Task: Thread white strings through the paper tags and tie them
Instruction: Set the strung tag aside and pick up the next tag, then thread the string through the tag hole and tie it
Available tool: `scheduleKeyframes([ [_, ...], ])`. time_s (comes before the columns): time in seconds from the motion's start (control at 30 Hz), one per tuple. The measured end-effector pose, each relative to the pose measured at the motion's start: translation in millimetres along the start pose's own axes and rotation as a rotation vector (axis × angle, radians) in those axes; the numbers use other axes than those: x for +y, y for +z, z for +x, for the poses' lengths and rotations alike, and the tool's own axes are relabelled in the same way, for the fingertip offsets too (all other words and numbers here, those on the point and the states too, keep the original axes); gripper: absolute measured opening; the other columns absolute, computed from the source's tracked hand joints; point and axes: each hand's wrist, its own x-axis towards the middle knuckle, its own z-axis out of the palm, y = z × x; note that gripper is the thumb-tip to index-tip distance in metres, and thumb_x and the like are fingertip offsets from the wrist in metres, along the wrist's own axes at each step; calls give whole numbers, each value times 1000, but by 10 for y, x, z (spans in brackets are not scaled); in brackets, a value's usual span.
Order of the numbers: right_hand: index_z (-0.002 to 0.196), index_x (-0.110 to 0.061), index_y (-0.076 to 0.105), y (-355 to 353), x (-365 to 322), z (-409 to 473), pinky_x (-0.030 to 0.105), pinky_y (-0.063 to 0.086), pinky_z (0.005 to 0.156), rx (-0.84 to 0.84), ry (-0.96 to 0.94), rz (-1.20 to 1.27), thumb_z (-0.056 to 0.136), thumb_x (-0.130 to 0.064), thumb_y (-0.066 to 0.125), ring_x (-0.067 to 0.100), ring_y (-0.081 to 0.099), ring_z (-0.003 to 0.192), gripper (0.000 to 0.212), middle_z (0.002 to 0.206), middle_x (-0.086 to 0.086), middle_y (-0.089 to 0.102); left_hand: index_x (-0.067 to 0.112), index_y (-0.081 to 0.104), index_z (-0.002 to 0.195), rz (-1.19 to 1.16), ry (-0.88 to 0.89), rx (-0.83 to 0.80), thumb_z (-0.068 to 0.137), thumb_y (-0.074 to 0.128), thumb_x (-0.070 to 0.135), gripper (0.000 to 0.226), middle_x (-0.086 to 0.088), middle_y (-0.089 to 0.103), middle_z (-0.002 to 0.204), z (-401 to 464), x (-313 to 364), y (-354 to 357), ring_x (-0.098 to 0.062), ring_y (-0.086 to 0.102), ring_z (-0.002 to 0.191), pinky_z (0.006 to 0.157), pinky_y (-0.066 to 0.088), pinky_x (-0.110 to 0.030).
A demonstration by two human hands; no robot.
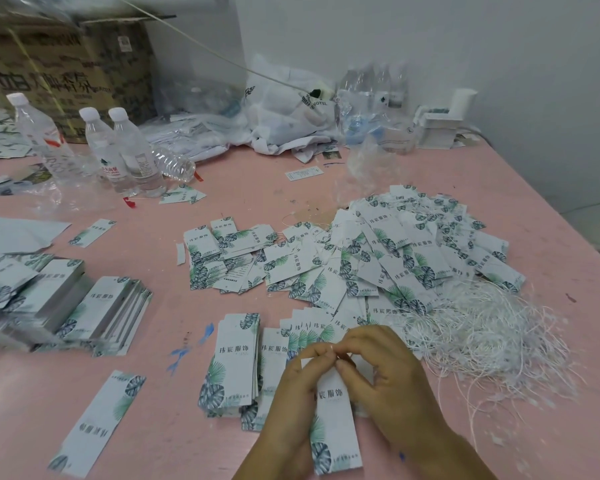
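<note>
Held tag (333,420): you have it upright at the near edge of the pink table (194,188), printed face towards you.
Left hand (291,396): your fingers are pinched together on the held tag's top edge.
Right hand (392,379): your thumb and forefinger are closed at that same top edge; whether they grip a string there is too small to tell.
White strings (492,337): a loose tangle just right of your right hand.
Tag heap (395,251): beyond your hands, touching the strings.
Neat tag stack (236,362): just left of your left hand.
Water bottles (118,150): well beyond, far left.
</note>
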Motion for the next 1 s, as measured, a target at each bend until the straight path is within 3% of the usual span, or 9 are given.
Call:
scheduleKeyframes([
  [0.23,87,-25,67,0,45,-12,18,44,76,50,50,-98,84,-16,67,6,57,91,10,92,-20,57,6,70,86,85,20,0,72,72,12,15,-22,66,79,-46,24,69,-29,64,69,58,55,-33],
  [0.3,82,-26,66,-5,33,-16,18,44,75,71,114,-84,84,-16,68,8,59,88,10,88,-18,59,6,72,85,115,35,-25,81,63,8,11,-24,68,80,-60,14,79,-29,67,68,56,56,-33],
  [0.37,78,-30,65,-18,19,-17,19,47,71,74,269,25,86,-13,69,11,61,83,19,85,-13,62,8,74,83,147,28,-46,87,49,2,27,-27,70,79,-65,-6,68,-29,68,64,56,58,-33],
  [0.47,76,-26,63,-22,-9,-7,18,49,53,36,472,262,88,-10,65,7,60,61,20,74,-5,66,7,76,89,155,15,-58,75,44,8,35,-35,67,83,-63,-24,67,-32,66,66,63,58,-37],
  [0.53,78,-20,62,-24,-35,5,16,46,47,44,561,445,92,-6,60,7,55,52,19,64,-4,66,3,75,91,90,11,-57,67,45,7,39,-31,65,82,-59,-29,64,-32,64,65,60,57,-36],
  [0.63,82,-20,66,-75,17,42,11,47,55,161,583,461,92,-10,62,1,60,61,15,71,-7,68,-4,68,102,-48,6,-40,66,46,1,43,-27,65,86,-41,-41,56,-35,65,72,63,58,-37],
  [0.77,80,-24,66,-129,37,55,14,48,60,237,576,503,78,-26,59,7,62,67,7,75,0,69,-2,61,114,-109,20,-3,91,34,-11,36,-33,68,104,-13,-86,19,-38,70,97,81,60,-39],
  [0.9,76,-20,62,-127,-19,40,25,40,48,166,557,594,80,-24,59,16,44,51,7,55,3,50,1,71,102,-134,74,-15,88,51,-8,26,-32,69,107,-32,-64,12,-36,70,96,81,60,-40],
  [1.0,75,-20,64,-96,-39,25,22,35,45,72,564,580,79,-26,61,11,40,47,8,51,-4,48,8,70,108,-90,135,-45,85,61,0,26,-31,69,105,-39,-52,-4,-36,69,87,74,59,-42],
])
